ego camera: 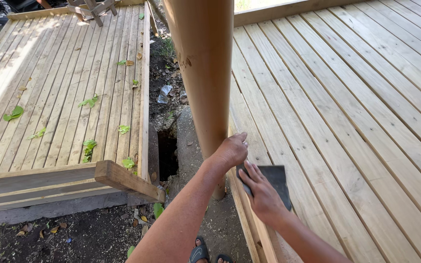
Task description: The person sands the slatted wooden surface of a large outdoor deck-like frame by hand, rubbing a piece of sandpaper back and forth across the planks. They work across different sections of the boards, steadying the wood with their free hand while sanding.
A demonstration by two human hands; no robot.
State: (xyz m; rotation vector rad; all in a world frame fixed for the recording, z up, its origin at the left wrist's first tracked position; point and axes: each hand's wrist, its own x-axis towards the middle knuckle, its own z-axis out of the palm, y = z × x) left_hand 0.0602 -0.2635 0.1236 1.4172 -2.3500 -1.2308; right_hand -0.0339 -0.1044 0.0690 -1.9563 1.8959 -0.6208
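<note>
A round wooden post [204,73] rises beside the edge of a plank deck [347,122]. My left hand [231,150] rests against the lower part of the post, fingers curled on its side. My right hand [261,192] presses a dark grey sheet of sandpaper [275,179] flat on the deck boards next to the post's base. My sandalled feet [205,253] stand on the ground below.
A second plank platform [59,97] with scattered green leaves lies to the left, its corner beam [127,179] jutting toward me. Between the two decks is bare dirt with litter and a dark hole [166,153]. Wooden legs stand at the far top left.
</note>
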